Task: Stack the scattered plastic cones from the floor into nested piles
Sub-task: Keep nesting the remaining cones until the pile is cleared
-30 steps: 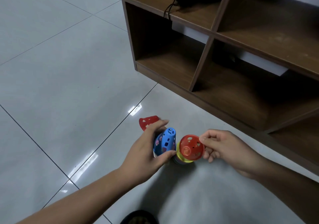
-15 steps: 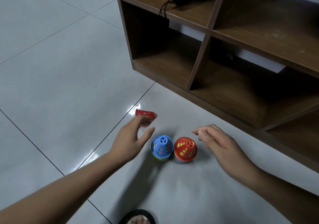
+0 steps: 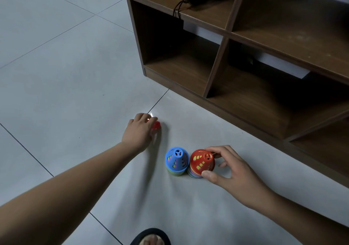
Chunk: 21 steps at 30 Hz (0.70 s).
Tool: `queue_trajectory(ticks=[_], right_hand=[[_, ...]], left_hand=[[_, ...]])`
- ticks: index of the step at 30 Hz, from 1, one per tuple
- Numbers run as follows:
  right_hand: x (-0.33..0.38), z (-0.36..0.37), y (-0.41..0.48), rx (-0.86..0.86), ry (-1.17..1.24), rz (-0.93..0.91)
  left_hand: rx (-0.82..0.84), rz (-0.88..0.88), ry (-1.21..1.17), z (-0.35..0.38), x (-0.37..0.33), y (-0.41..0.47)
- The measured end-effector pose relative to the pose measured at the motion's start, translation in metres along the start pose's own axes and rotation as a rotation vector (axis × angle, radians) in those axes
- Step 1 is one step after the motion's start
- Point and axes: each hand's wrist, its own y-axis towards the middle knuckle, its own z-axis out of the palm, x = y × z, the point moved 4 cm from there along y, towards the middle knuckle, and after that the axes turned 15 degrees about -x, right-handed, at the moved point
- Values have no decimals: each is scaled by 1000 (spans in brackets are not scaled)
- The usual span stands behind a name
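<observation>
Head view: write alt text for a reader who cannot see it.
A left hand closes over a loose red cone on the tiled floor, while the right hand grips a red-topped pile beside a blue-topped pile. A wooden shelf stands behind.

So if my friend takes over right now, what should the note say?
Left hand: closing on the loose red cone lying on the floor; grip not clearly shut.
Right hand: fingers around the red-topped pile, steadying it.
Blue-topped pile stands upright, touching the red-topped one, in front of the wooden shelf.
Done: two nested piles.
Left: stack the loose red cone.
</observation>
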Motion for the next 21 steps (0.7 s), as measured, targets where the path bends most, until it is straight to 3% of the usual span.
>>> queue_trajectory(ticks=[6,10,17,21], right_hand=[[-13,9,1,-74,-28,-15],[-23,17,0,-118,2,-2],[-39,28,-3,-148,37,16],[-50,34,-2,-164,29,30]], left_hand=[[-64,-238,-64,9,24,-30],[-105,-364,-391,-22,-1,-29],[-306,-394,-849,-119,-69,-39],[-270,-311,-977,-134,-101,-60]])
